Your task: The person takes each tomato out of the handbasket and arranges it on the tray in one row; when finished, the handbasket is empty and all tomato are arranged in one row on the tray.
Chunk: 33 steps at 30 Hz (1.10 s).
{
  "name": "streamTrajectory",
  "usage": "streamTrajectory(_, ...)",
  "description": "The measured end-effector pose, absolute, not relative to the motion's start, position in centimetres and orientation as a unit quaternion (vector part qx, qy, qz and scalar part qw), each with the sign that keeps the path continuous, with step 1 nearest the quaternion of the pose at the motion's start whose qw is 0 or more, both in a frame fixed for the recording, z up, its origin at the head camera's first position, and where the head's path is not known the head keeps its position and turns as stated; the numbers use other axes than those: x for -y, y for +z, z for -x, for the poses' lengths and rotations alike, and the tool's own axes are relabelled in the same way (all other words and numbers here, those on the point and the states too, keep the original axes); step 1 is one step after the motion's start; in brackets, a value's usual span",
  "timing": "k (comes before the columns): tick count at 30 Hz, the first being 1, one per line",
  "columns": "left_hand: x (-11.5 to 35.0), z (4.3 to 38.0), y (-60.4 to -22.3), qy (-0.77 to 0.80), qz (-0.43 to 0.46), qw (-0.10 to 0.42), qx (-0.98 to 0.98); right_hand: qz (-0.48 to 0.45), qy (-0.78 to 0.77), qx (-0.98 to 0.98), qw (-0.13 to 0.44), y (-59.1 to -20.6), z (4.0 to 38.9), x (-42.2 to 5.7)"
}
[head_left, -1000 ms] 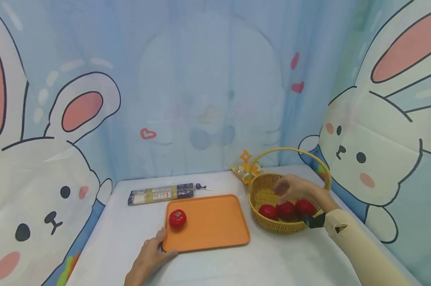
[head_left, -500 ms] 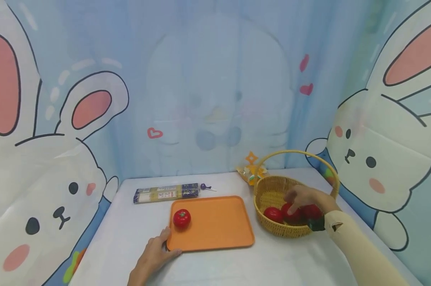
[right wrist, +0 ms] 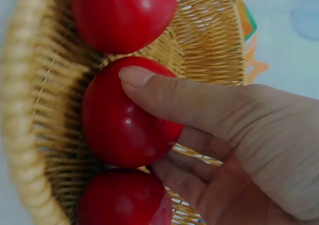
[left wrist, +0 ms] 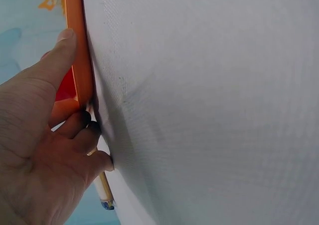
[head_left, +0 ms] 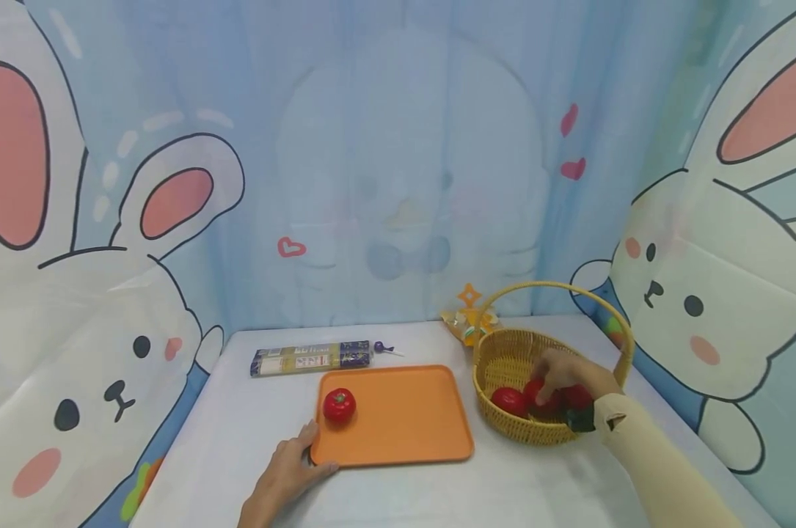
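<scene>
A glossy, round red fruit (right wrist: 127, 135) is sitting in a yellow wicker basket (head_left: 523, 431), while a rectangular orange tray (head_left: 404, 418) is lying flat on the counter (head_left: 411, 502)

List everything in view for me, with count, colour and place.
Table: 1, white, lower half of view.
Backdrop: 1, blue with printed rabbits, behind it.
Tray: 1, orange, mid-table.
Tomato-like item: 1, red, on the tray's left.
Long packets: apparently 2, blue, gold and white, behind the tray.
Lollipop: 1, purple with white stick, right of the packets.
Basket: 1, yellowish-brown, right of the tray.
Round items: 3, red, inside the basket.
Bag: 1, clear and orange, behind the basket.
Sleeve: 1, cream, right forearm.
Wrist item: 1, dark, right wrist.
Left grip: 1 bare hand, on the tray's near-left corner.
Right grip: 1 bare hand, on the middle round item.
</scene>
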State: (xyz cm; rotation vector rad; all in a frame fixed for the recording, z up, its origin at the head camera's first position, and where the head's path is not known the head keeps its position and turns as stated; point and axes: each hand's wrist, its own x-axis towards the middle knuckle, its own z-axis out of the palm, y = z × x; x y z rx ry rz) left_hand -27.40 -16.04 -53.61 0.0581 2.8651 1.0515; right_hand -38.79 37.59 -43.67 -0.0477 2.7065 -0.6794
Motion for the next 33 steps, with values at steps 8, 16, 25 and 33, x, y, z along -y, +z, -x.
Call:
streamTrajectory(8, 16.2, 27.4, -53.6, 0.344, -0.024, 0.046, -0.937, 0.042, -0.302, -0.938, 0.165, -43.4, 39.2, -37.6)
streamTrajectory(16, 16.1, 27.2, -53.6, 0.346, -0.041, 0.022, -0.937, 0.075, -0.337, -0.931, 0.118, -43.7, 39.1, -37.4)
streamTrajectory(25, 16.0, 27.5, -53.7, 0.364, -0.054, 0.017, -0.930, 0.144, -0.440, -0.878, 0.120, -43.3, 38.2, -35.8)
streamTrajectory(33, 16.2, 27.7, -53.7, 0.363, -0.053, 0.026, -0.930, 0.260, -0.508, -0.811, 0.128, -42.5, 37.1, -31.5)
